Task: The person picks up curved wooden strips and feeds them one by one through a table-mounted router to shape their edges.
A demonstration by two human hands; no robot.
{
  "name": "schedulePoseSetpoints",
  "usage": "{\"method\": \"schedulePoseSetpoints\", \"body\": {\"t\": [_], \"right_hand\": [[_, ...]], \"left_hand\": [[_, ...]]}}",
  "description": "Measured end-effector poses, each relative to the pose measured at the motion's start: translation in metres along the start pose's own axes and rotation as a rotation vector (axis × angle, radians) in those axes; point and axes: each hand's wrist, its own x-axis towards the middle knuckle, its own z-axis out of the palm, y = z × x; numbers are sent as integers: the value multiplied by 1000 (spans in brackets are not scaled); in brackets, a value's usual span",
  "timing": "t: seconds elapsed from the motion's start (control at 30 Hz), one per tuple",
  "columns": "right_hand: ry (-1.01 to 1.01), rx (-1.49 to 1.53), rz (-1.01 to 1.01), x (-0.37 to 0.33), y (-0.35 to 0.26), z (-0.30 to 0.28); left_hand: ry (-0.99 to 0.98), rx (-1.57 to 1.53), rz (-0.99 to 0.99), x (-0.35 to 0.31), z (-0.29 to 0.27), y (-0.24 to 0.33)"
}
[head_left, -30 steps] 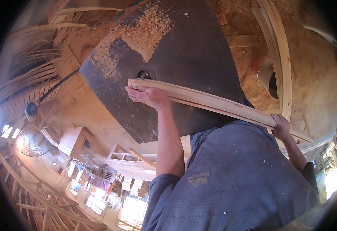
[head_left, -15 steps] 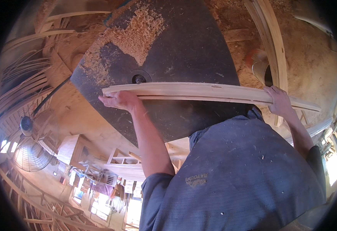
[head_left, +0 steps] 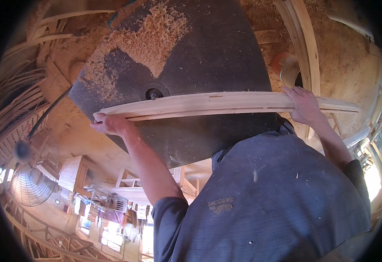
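A long pale wooden strip (head_left: 217, 102), with a groove along its near side, lies across a dark flat machine table (head_left: 217, 48). My left hand (head_left: 111, 124) grips its left end near the table's left edge. Toward the other end, my right hand (head_left: 303, 105) is closed round the strip, beyond the table's right side. A dark round cutter spindle (head_left: 154, 93) stands up through an opening in the table, right by the strip's far edge. The strip's right end sticks out past my right hand. Some of my left fingers are hidden behind the wood.
Wood shavings (head_left: 156, 39) are heaped on the table beyond the spindle. A long wooden board (head_left: 302, 39) stands at the far right beside a round bucket-like container (head_left: 289, 70). To the left are a caged fan (head_left: 34, 185), stacked timber (head_left: 18, 102) and a wooden cabinet (head_left: 73, 172).
Both hands have moved left, carrying the strip with them along the spindle. Its left end now reaches nearer the table's left edge.
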Motion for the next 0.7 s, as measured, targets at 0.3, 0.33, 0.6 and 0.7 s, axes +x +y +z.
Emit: {"method": "schedulePoseSetpoints", "body": {"t": [0.3,0.33,0.6,0.7], "right_hand": [[380,122,-173,22,-26,-7],[396,117,-188,26,-29,-8],[460,117,-303,61,-53,-28],[457,103,-317,71,-61,-34]], "left_hand": [[97,194,48,33,-16,-17],[99,213,46,34,-16,-17],[99,222,-155,48,-24,1],[130,176,-152,52,-23,-2]]}}
